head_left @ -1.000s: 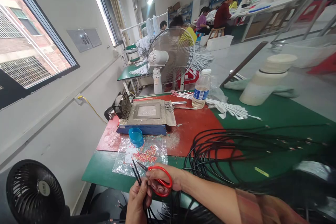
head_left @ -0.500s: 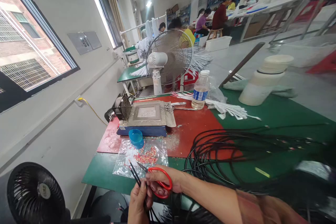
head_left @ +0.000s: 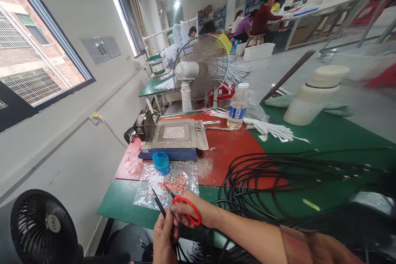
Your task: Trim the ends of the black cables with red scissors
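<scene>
My left hand (head_left: 163, 233) is closed around a few thin black cables (head_left: 158, 201), whose stripped ends point up and away from me. My right hand (head_left: 188, 208) grips red-handled scissors (head_left: 196, 212), and its fingertips meet those of the left hand. The scissor blades point up and left, just right of the cable ends and apart from them. Behind both hands, a clear plastic bag (head_left: 142, 192) lies flat with small red and pale cut bits (head_left: 176, 183) on it. A blue cup (head_left: 161, 163) stands at the bag's far edge.
Looped black cables (head_left: 241, 173) cover the table at right. Beyond the cup sits a blue-based heated pot (head_left: 173, 154) with a small fan (head_left: 145, 126). A bottle (head_left: 236, 109), white wires (head_left: 269, 128) and a white container (head_left: 312, 99) stand farther back. A black fan (head_left: 43, 227) is at lower left.
The scissors have turned slightly and their tips sit a little higher and to the right. The cable ends appear closer together. My left hand has barely moved.
</scene>
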`<state>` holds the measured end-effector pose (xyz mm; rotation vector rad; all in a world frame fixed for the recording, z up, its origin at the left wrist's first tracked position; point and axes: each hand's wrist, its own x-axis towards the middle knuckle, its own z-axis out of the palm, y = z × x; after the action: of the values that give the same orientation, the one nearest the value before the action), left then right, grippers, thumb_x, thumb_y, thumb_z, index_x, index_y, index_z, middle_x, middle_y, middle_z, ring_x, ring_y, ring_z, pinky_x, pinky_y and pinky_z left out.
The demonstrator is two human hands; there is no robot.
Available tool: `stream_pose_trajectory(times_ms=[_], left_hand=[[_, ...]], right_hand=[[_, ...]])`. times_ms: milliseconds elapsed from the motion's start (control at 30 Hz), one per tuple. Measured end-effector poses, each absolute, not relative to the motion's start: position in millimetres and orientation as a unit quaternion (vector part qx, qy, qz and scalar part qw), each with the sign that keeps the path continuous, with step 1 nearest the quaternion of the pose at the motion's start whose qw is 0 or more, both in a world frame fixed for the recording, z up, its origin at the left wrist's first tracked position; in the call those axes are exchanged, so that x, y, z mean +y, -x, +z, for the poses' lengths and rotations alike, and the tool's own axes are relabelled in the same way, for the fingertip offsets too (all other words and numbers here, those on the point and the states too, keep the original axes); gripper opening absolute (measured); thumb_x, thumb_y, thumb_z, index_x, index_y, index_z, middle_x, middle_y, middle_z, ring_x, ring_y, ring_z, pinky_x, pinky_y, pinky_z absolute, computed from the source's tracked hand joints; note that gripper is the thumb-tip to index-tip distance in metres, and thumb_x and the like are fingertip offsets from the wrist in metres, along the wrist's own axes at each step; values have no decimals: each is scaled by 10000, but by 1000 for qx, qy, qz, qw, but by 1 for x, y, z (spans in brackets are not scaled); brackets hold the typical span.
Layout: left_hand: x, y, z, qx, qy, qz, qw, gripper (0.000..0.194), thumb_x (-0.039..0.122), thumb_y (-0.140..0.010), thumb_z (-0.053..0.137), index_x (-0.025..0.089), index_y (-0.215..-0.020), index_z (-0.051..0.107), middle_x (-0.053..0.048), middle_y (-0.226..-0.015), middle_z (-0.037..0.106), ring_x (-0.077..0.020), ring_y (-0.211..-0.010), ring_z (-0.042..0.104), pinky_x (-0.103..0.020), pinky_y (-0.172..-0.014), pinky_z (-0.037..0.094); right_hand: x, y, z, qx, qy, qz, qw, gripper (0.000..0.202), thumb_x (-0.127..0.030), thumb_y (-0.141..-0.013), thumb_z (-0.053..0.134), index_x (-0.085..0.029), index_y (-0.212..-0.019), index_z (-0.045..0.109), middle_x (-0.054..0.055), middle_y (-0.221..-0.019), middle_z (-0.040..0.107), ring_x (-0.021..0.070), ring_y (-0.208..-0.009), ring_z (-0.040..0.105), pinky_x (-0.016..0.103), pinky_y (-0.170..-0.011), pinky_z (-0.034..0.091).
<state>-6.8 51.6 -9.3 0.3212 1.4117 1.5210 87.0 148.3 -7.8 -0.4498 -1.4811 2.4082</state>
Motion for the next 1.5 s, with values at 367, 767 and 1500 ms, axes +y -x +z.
stream_pose_trajectory(times_ms=[367,767,1500], left_hand=[[52,6,-6,587,-145,629,489,364,495,-641,592,160,-576,466,87,-418,337,-23,-432,178,-191,-441,110],[51,9,-9,582,-141,626,500,346,478,-669,567,165,-572,459,78,-426,363,-23,-421,183,-201,-435,111],[52,5,-6,582,-158,611,513,342,472,-715,509,174,-566,434,91,-404,316,-33,-425,163,-207,-448,109]], right_hand=[[148,-87,-6,-546,172,809,131,471,-531,-752,525,-91,-598,589,-33,-431,483,30,-309,384,139,-302,279],[148,-86,-10,-570,165,789,159,413,-453,-773,542,-79,-612,613,-31,-426,494,30,-302,394,128,-297,293],[150,-86,-7,-518,183,825,130,481,-535,-749,506,-99,-550,551,4,-488,547,36,-321,395,142,-300,299]])
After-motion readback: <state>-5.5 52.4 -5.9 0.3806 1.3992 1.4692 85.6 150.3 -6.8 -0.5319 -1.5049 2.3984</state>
